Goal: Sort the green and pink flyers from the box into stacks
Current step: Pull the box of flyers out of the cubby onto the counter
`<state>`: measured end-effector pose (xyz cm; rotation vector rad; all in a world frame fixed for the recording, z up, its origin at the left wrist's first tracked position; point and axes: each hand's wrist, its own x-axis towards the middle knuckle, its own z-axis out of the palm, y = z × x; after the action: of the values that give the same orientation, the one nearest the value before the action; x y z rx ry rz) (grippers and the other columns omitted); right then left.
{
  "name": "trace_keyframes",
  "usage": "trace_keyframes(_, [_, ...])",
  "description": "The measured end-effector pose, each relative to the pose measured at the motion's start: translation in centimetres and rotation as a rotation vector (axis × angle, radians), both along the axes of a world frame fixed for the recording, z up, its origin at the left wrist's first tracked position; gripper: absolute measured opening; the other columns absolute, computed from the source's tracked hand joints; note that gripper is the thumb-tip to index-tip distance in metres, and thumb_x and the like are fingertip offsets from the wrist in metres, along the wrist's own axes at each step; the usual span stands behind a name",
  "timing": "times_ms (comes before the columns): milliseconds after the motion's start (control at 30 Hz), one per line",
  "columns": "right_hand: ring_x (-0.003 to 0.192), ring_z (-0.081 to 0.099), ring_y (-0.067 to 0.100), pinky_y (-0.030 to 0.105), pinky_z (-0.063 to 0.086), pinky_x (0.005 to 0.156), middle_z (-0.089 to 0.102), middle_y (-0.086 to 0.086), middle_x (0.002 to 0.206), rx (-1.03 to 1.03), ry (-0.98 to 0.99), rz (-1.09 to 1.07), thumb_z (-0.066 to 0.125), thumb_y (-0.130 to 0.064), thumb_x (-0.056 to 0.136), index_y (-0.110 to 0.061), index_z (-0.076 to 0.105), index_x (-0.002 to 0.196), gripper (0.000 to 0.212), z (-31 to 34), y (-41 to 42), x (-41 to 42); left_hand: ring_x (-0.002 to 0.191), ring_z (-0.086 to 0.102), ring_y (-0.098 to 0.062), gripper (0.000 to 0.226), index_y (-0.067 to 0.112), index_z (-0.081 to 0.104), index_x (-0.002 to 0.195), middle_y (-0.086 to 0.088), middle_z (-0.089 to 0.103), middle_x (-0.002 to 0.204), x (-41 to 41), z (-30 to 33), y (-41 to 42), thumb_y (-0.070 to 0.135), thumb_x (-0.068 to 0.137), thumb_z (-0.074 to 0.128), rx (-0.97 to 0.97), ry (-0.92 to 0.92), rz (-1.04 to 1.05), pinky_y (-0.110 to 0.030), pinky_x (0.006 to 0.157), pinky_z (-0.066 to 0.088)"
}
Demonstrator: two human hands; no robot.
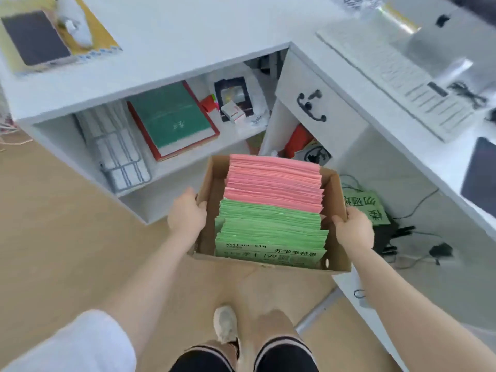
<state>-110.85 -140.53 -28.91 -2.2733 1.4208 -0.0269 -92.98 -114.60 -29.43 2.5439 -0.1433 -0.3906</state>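
White desk (188, 30) wraps round the upper frame above a wood floor, with open shelves below its front edge. On the desk's far left corner sits a dark notebook (35, 36); on the shelf beneath lies a green book (171, 116). Lower down, the left hand (186, 213) grips the left wall of a cardboard box (209, 183), thumb hooked over the rim, so the weight is shared across both sides. Inside, green flyers (271, 229) stand packed at the near end and pink flyers (273, 181) at the far end, both on edge and still unsorted. The right hand (354, 226) curls round the right wall in the same way, keeping the box level clear of the floor. At the desk's right edge lies a keyboard (394, 76). My guess is the box needs a surface before sorting starts.
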Motion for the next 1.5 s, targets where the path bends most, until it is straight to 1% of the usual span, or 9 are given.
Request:
trace_keyframes(133, [0.085, 0.057, 0.036, 0.035, 0.041, 0.067, 0.063, 0.015, 0.089, -0.032, -0.087, -0.185, 0.055, -0.021, 0.088, -0.008, 0.052, 0.082, 0.015, 4.0, 0.0, -7.8, 0.088, 0.054, -0.037, 0.017, 0.004, 0.049, 0.094, -0.016, 0.06, 0.09, -3.7, 4.3, -3.4, 0.019, 0.089, 0.056, -0.051, -0.051, -0.155, -0.033, 0.064, 0.036])
trace_keyframes(267, [0.08, 0.053, 0.032, 0.033, 0.038, 0.065, 0.057, 0.008, 0.081, -0.072, -0.116, -0.332, 0.055, -0.02, 0.089, -0.014, 0.045, 0.071, 0.021, 7.4, 1.0, -16.1, 0.075, 0.044, -0.029, 0.017, 0.008, 0.045, 0.087, -0.012, 0.054, 0.083, -9.2, 7.1, -5.6, 0.019, 0.089, 0.057, -0.081, -0.104, -0.306, -0.032, 0.061, 0.032])
trace_keyframes(400, [0.077, 0.051, 0.028, 0.03, 0.034, 0.063, 0.057, 0.008, 0.084, -0.123, -0.121, -0.42, 0.054, -0.019, 0.091, -0.011, 0.05, 0.082, 0.012, 9.2, 3.1, -25.2, 0.085, 0.055, -0.037, 0.014, 0.005, 0.054, 0.092, -0.018, 0.062, 0.092, -15.4, 7.5, -7.2, 0.017, 0.087, 0.058, -0.144, -0.125, -0.469, -0.033, 0.063, 0.038])
trace_keyframes(600, [0.09, 0.058, 0.033, 0.034, 0.041, 0.069, 0.063, 0.013, 0.096, -0.178, -0.117, -0.587, 0.057, -0.021, 0.089, -0.008, 0.059, 0.094, 0.014, 11.3, 7.1, -38.4, 0.09, 0.057, -0.036, 0.014, 0.004, 0.056, 0.09, -0.018, 0.063, 0.094, -25.5, 9.1, -8.6, 0.018, 0.088, 0.057, -0.149, -0.149, -0.668, -0.032, 0.064, 0.036])
trace_keyframes(733, [0.086, 0.058, 0.034, 0.04, 0.046, 0.071, 0.064, 0.014, 0.092, -0.205, -0.166, -0.699, 0.059, -0.022, 0.088, -0.006, 0.059, 0.087, 0.015, 13.6, 8.1, -44.8, 0.093, 0.058, -0.038, 0.014, 0.004, 0.06, 0.089, -0.019, 0.064, 0.093, -30.5, 11.9, -11.0, 0.018, 0.085, 0.06, -0.218, -0.204, -0.779, -0.036, 0.071, 0.042])
trace_keyframes(1067, [0.093, 0.061, 0.034, 0.038, 0.047, 0.076, 0.066, 0.013, 0.1, -0.295, -0.219, -0.911, 0.06, -0.022, 0.087, -0.011, 0.063, 0.102, 0.018, 19.8, 1.1, -52.4, 0.087, 0.058, -0.037, 0.01, 0.005, 0.057, 0.077, -0.017, 0.063, 0.087, -37.6, 19.0, -24.8, 0.014, 0.081, 0.061, -0.326, -0.254, -1.021, -0.032, 0.064, 0.038])
trace_keyframes(1200, [0.081, 0.061, 0.031, 0.031, 0.042, 0.063, 0.066, 0.013, 0.087, -0.285, -0.233, -0.973, 0.062, -0.021, 0.084, -0.011, 0.062, 0.088, 0.011, 20.8, -3.3, -53.8, 0.08, 0.055, -0.033, 0.011, 0.001, 0.057, 0.082, -0.016, 0.061, 0.084, -38.5, 20.2, -30.8, 0.012, 0.081, 0.059, -0.349, -0.25, -1.078, -0.034, 0.063, 0.04])
trace_keyframes(1333, [0.076, 0.058, 0.029, 0.029, 0.036, 0.056, 0.062, 0.011, 0.08, -0.291, -0.242, -0.989, 0.061, -0.018, 0.083, -0.011, 0.059, 0.079, 0.009, 20.9, -8.1, -54.7, 0.079, 0.057, -0.035, 0.011, 0.002, 0.054, 0.077, -0.016, 0.061, 0.081, -39.4, 20.5, -36.5, 0.011, 0.08, 0.059, -0.356, -0.239, -1.109, -0.037, 0.063, 0.044])
trace_keyframes(1500, [0.071, 0.054, 0.028, 0.025, 0.027, 0.047, 0.054, 0.005, 0.067, -0.236, -0.189, -0.955, 0.059, -0.013, 0.083, -0.013, 0.048, 0.066, 0.02, 19.6, -15.6, -56.0, 0.074, 0.053, -0.031, 0.014, 0.007, 0.048, 0.072, -0.012, 0.057, 0.078, -41.0, 18.5, -42.8, 0.01, 0.08, 0.059, -0.268, -0.233, -1.104, -0.029, 0.052, 0.031])
